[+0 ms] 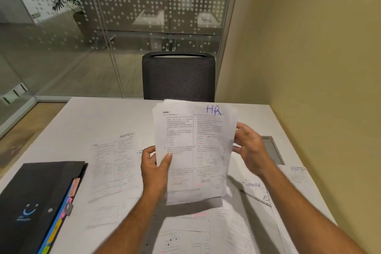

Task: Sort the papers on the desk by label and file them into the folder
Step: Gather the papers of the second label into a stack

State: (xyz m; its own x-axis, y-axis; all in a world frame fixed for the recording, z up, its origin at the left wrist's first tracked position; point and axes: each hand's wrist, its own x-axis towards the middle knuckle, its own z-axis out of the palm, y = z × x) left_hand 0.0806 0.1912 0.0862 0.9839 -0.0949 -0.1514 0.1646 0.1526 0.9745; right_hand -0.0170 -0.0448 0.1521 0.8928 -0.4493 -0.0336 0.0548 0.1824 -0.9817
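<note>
We're holding the HR stack [195, 150] upright over the worktop [103, 113], left hand [155, 168] pinching its lower left edge, right hand [250, 146] fingers curling round the right edge. Black folder [37, 202] is lying closed at left, ADMIN sheet [115, 167] flat beside it

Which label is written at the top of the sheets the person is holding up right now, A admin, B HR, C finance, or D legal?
B: the top sheet of the stack of papers held between the left hand and right hand has "HR" handwritten in blue at its upper right corner, while a sheet marked ADMIN lies flat on the desk.
</note>
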